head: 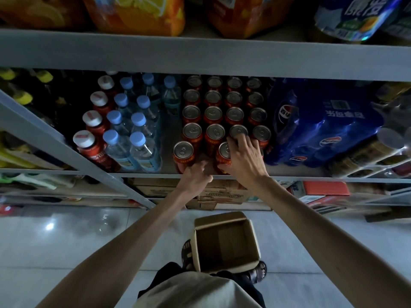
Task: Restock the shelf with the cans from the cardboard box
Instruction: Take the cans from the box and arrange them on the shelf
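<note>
- Right hand (243,157) is wrapped over a front-row can (224,156) on the shelf (155,174); left hand (196,174) is curled loosely, empty, beside it.
- Cardboard box (225,241) on the floor looks empty, so I reckon this is the last can, just needs nudging into line.

Both forearms (124,236) are bare, with no sleeves, watch or rings showing on the left hand (195,176) or right hand (243,160). At six o'clock sits a loose beige shirt (195,290) over dark shorts (164,276). Black open-toed sandals (258,273) cover the feet.
</note>
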`<move>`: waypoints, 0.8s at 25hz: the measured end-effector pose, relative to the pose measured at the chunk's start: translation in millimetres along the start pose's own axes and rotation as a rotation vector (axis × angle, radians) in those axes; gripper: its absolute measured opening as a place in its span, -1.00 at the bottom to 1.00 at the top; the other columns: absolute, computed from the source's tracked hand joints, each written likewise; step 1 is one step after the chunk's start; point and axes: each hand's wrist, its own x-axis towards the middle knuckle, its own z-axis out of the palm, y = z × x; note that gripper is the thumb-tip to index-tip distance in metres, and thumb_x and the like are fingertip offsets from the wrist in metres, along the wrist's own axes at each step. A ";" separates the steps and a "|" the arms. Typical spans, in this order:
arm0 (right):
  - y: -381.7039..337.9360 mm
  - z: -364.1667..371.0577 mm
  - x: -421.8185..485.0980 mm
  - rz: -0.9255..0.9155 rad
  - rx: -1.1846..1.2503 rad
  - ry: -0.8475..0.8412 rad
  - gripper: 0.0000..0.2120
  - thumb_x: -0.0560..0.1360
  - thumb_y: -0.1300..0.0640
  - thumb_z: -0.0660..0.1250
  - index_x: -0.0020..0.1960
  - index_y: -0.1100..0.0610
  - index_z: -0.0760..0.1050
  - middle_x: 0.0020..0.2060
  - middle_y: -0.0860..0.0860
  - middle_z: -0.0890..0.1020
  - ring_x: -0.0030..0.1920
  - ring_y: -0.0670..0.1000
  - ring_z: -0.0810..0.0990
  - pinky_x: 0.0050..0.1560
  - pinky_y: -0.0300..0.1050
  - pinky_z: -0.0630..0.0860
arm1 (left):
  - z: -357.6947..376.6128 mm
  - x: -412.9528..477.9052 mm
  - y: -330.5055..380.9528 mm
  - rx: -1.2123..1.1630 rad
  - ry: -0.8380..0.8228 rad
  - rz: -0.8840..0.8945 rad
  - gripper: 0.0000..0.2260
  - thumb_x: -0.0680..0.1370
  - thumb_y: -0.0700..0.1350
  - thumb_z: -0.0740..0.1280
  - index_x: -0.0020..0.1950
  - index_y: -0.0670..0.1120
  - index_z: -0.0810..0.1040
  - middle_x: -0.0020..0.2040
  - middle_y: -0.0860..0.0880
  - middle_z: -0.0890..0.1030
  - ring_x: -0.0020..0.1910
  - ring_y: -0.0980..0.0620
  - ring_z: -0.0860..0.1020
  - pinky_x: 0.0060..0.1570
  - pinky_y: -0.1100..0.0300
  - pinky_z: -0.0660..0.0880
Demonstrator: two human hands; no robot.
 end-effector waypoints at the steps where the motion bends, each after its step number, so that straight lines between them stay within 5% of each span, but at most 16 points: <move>1: -1.2 -3.0 0.5 -0.002 0.000 0.005 -0.19 0.25 -0.18 0.58 0.34 0.25 0.47 0.17 0.19 0.50 0.15 0.21 0.52 0.13 0.11 0.44 | -6.9 -4.0 -2.7 0.004 0.015 -0.029 -0.65 0.58 -0.16 0.30 0.35 -0.18 0.47 0.34 -0.15 0.51 0.32 -0.13 0.48 0.26 0.11 0.41; 6: -19.8 -21.4 17.9 -0.106 0.254 0.072 -0.52 0.42 -0.01 0.50 0.26 0.17 0.53 0.14 0.13 0.52 0.15 0.15 0.53 0.17 0.09 0.47 | -28.2 -26.4 -26.6 0.028 0.154 -0.101 -0.80 0.53 -0.09 0.38 -0.07 -0.23 0.66 -0.19 -0.09 0.71 -0.24 0.02 0.68 -0.11 0.11 0.63; 8: -29.0 -28.0 31.3 -0.062 0.536 -0.007 -0.72 0.51 0.11 0.41 0.20 0.13 0.58 0.12 0.07 0.59 0.09 0.03 0.58 0.15 -0.09 0.50 | -29.3 -27.3 -34.3 0.017 0.355 -0.160 -0.71 0.50 -0.03 0.43 0.04 -0.24 0.59 -0.08 -0.13 0.69 -0.14 -0.01 0.66 -0.05 0.16 0.59; 11: -34.0 -30.1 43.3 0.131 0.760 -0.042 -0.82 0.56 0.16 0.31 0.12 0.07 0.62 -0.07 -0.07 0.64 -0.20 -0.25 0.53 -0.21 -0.50 0.37 | -25.0 -17.6 -38.5 -0.187 0.525 -0.152 -0.42 0.39 -0.08 0.54 0.29 -0.25 0.39 0.22 -0.21 0.56 0.19 -0.09 0.56 0.19 0.25 0.40; 16: -23.9 -32.7 41.6 0.222 0.856 -0.103 -0.83 0.53 0.09 0.36 0.10 0.03 0.64 -0.05 -0.12 0.68 -0.06 -0.18 0.61 -0.13 -0.38 0.43 | -10.2 5.8 -48.2 -0.390 0.447 -0.125 -0.30 0.30 -0.11 0.60 0.36 -0.19 0.41 0.25 -0.12 0.58 0.22 -0.01 0.55 0.19 0.35 0.34; 20: -32.4 -34.7 36.1 0.112 0.842 -0.185 -0.78 0.50 0.02 0.43 0.13 0.01 0.60 -0.02 -0.10 0.63 -0.02 -0.16 0.59 -0.03 -0.30 0.48 | -8.6 2.2 -51.3 -0.442 0.549 -0.002 -0.34 0.29 -0.15 0.61 0.34 -0.18 0.45 0.12 0.10 0.54 0.13 0.27 0.50 0.08 0.68 0.25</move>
